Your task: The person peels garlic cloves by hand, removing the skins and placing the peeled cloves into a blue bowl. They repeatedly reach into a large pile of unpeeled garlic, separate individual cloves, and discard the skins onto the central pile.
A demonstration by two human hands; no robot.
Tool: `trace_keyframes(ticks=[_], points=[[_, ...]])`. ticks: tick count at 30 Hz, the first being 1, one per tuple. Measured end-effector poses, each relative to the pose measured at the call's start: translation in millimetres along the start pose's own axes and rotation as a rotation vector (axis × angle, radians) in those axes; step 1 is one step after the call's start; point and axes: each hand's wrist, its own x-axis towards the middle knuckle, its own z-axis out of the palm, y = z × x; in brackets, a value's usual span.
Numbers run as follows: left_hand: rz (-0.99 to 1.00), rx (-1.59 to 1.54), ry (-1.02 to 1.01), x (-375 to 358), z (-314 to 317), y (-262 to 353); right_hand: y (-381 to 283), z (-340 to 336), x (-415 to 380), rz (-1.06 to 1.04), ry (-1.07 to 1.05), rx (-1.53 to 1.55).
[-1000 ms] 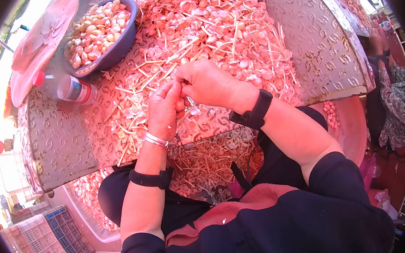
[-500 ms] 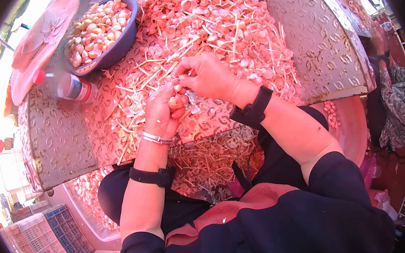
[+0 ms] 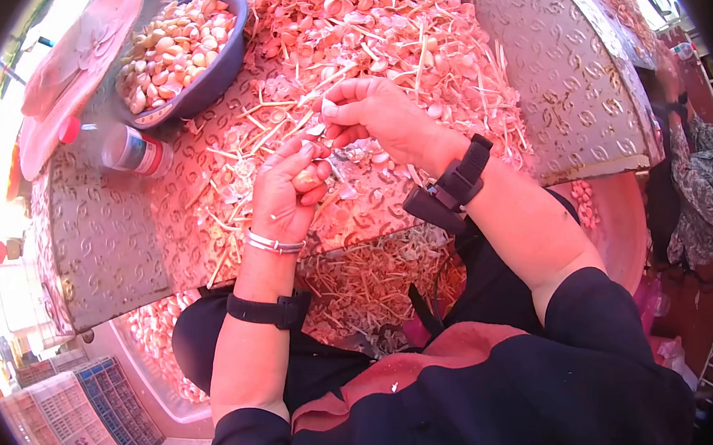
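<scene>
Several garlic cloves [image 3: 307,181] rest in my left hand [image 3: 278,194], whose fingers curl around them above the metal table. Just above and to the right, my right hand [image 3: 386,123] is closed in a pinch, its fingertips apart from the left hand's. A small pale bit shows at those fingertips, too small to name. Beneath both hands lies a heap of garlic skins and dry stalks [image 3: 373,33]. To the left of the heap, a blue bowl [image 3: 234,51] is full of peeled cloves [image 3: 176,50].
A plastic jar [image 3: 138,152] lies on its side by a wide-brimmed hat [image 3: 67,87] on the left. The table [image 3: 117,244] has a raised tread pattern. Below it stand a tub of garlic [image 3: 164,341] and plastic crates [image 3: 90,403]. Another person's patterned clothing [image 3: 702,193] shows at right.
My right hand has moved up, away from the left hand, and its wrist has turned slightly. The left hand keeps its cloves and has barely shifted.
</scene>
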Motion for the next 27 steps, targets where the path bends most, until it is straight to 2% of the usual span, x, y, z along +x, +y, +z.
trace_keyframes(ticks=[4, 8, 10, 11, 13, 17, 19, 25, 27], points=[[0.014, -0.002, 0.050, -1, 2, 1, -7, -3, -4, 0.028, -0.048, 0.090], [0.014, 0.037, 0.011, -2, 5, 2, -10, -4, -6, 0.076, -0.041, 0.003], [0.157, 0.219, 0.023, -6, 15, -1, -8, -3, -6, 0.129, -0.009, -0.060], [0.156, 0.219, 0.021, -6, 19, -3, -7, -3, -6, 0.128, -0.007, -0.060], [0.259, 0.343, 0.083, -7, 25, -6, -3, 0, -6, 0.174, -0.010, 0.071], [0.402, 0.440, 0.092, 6, 5, -16, 0, 6, -6, 0.174, 0.002, 0.129], [0.501, 0.680, 0.139, 7, 4, -16, 1, 11, -8, 0.132, 0.040, 0.089], [0.461, 0.810, 0.137, 8, 2, -16, 12, 18, -12, 0.040, 0.127, -0.015], [0.423, 0.759, 0.149, 10, 0, -19, 14, 18, -10, 0.010, 0.128, -0.065]])
